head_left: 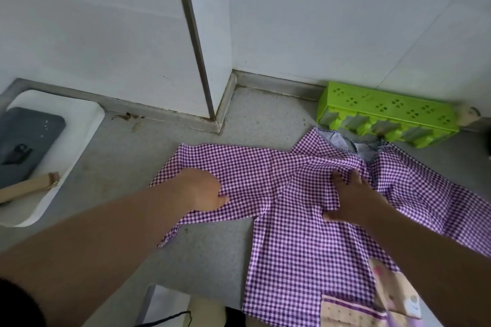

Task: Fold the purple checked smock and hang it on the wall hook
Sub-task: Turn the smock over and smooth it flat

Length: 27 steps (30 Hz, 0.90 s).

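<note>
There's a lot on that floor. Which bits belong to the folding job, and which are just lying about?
Part of the job: purple checked smock, left hand, right hand.

Lying about: green plastic rack, white tray, dark slab on it, cardboard tube.

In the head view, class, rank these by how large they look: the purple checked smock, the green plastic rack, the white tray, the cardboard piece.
1. purple checked smock
2. white tray and green plastic rack: look alike, and the tray is cut off by the frame edge, so unranked
3. cardboard piece
</note>
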Available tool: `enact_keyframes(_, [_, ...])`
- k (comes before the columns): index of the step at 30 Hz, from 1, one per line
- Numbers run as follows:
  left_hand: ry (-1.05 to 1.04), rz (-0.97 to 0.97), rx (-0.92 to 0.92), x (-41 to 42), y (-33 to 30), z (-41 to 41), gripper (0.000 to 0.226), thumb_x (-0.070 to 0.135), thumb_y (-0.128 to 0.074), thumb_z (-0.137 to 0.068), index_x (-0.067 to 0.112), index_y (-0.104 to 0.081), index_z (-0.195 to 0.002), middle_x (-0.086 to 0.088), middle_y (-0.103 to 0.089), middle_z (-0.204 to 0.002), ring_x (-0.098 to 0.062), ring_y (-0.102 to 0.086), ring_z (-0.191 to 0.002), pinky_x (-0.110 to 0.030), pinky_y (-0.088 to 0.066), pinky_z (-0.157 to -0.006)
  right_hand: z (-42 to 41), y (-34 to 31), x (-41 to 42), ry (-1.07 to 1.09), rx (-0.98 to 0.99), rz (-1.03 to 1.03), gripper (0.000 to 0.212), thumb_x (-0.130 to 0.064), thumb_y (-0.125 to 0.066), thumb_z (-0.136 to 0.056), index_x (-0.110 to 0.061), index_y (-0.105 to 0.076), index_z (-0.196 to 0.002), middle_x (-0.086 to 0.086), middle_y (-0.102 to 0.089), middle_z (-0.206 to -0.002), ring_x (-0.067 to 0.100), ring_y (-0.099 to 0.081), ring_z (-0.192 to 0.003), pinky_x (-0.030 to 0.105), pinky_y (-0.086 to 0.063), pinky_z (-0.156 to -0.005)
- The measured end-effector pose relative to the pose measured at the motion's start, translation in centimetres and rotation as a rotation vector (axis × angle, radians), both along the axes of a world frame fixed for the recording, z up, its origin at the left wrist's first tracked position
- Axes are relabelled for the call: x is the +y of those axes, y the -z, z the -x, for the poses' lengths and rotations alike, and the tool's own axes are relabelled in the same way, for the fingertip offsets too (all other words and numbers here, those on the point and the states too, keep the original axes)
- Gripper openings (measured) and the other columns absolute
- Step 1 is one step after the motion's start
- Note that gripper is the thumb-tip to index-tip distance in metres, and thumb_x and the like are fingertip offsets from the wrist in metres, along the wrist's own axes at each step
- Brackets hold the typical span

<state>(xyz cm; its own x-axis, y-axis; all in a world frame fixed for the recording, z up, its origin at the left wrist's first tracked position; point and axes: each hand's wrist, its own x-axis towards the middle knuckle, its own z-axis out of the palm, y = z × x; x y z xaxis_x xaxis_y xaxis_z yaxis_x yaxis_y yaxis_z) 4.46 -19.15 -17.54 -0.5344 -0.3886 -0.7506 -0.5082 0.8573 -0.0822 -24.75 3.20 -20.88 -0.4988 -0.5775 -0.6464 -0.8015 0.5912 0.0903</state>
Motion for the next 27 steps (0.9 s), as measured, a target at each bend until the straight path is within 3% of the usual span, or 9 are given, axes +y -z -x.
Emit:
enact_keyframes(2, [-0.044,0.004,-0.033,0.0,-0.4,1.4,0.071,0.067,-0.027,-0.107,0.014,-0.067,-0.131,-0.008,-0.069,-0.124,-0.024,-0.065,-0.112,-0.042,-0.048,-0.103,0.0,0.0,0.1,0.001,-0.004,0.014,0.137,-0.086,-0.067,-0.067,-0.029,0.013,-0.162,0.025,0.012,-0.168,0.051,-0.004,-0.154,0.066,-0.028,-0.118])
enact_keyframes(5, [-0.144,0.04,0.294,-0.3,0.3,4.4,0.045,0.055,-0.037,-0.108,0.022,-0.065,-0.1,0.0,-0.068,-0.101,-0.014,-0.062,-0.088,-0.037,-0.055,-0.087,0.0,0.3,0.4,0.0,-0.009,0.041,0.137,-0.085,-0.068,-0.066,-0.03,0.012,-0.162,0.023,0.011,-0.169,0.05,-0.004,-0.155,0.068,-0.031,-0.116])
enact_keyframes(8, [-0.24,0.075,0.599,-0.2,0.8,9.3,0.025,0.044,-0.047,-0.107,0.027,-0.065,-0.11,0.004,-0.063,-0.111,-0.015,-0.058,-0.097,-0.038,-0.054,-0.09,0.0,0.7,0.4,0.009,-0.018,0.054,0.137,-0.085,-0.07,-0.065,-0.032,0.012,-0.161,0.019,0.013,-0.17,0.047,-0.001,-0.156,0.069,-0.033,-0.113])
enact_keyframes(13, [-0.481,-0.053,0.489,0.3,3.2,18.4,0.045,0.054,-0.046,-0.103,0.019,-0.06,-0.129,-0.004,-0.068,-0.123,-0.025,-0.065,-0.105,-0.046,-0.054,-0.095,0.5,1.0,1.1,-0.017,-0.004,0.075,0.132,-0.086,-0.066,-0.067,-0.035,0.011,-0.161,0.017,0.016,-0.17,0.043,0.002,-0.157,0.068,-0.033,-0.112])
enact_keyframes(16, [-0.419,-0.024,0.408,1.0,4.3,21.3,0.055,0.061,-0.061,-0.093,0.016,-0.063,-0.124,-0.009,-0.07,-0.122,-0.029,-0.068,-0.103,-0.046,-0.057,-0.091,0.7,0.9,1.8,-0.051,-0.002,0.081,0.131,-0.085,-0.066,-0.069,-0.036,0.013,-0.161,0.015,0.02,-0.17,0.042,0.005,-0.157,0.066,-0.032,-0.113])
enact_keyframes(19, [-0.254,0.021,0.325,2.2,4.9,22.4,0.056,0.055,-0.057,-0.098,0.015,-0.065,-0.136,-0.015,-0.062,-0.141,-0.034,-0.064,-0.12,-0.044,-0.054,-0.099,0.6,0.9,2.6,-0.086,-0.008,0.071,0.131,-0.085,-0.065,-0.069,-0.038,0.017,-0.16,0.014,0.024,-0.169,0.041,0.009,-0.157,0.066,-0.031,-0.114])
enact_keyframes(21, [-0.223,0.012,0.357,2.7,5.3,22.6,0.048,0.048,-0.051,-0.1,0.016,-0.068,-0.132,-0.015,-0.064,-0.137,-0.033,-0.065,-0.114,-0.042,-0.054,-0.094,0.3,0.9,3.2,-0.111,-0.006,0.065,0.131,-0.085,-0.065,-0.069,-0.039,0.018,-0.159,0.015,0.025,-0.168,0.041,0.009,-0.157,0.065,-0.031,-0.114])
enact_keyframes(25, [-0.395,-0.027,0.526,1.7,4.8,23.1,0.035,0.034,-0.049,-0.107,0.009,-0.058,-0.13,-0.017,-0.068,-0.125,-0.035,-0.067,-0.109,-0.048,-0.056,-0.096,-0.2,0.9,4.4,-0.148,-0.019,0.104,0.129,-0.086,-0.064,-0.07,-0.038,0.016,-0.16,0.018,0.022,-0.168,0.042,0.008,-0.157,0.064,-0.03,-0.115])
enact_keyframes(27, [-0.399,-0.013,0.658,1.3,3.9,23.3,0.017,0.03,-0.049,-0.108,0.016,-0.056,-0.114,-0.012,-0.069,-0.107,-0.031,-0.067,-0.096,-0.047,-0.057,-0.088,-0.2,0.9,4.9,-0.157,-0.02,0.117,0.127,-0.087,-0.061,-0.07,-0.038,0.015,-0.16,0.019,0.021,-0.169,0.042,0.006,-0.157,0.064,-0.03,-0.114])
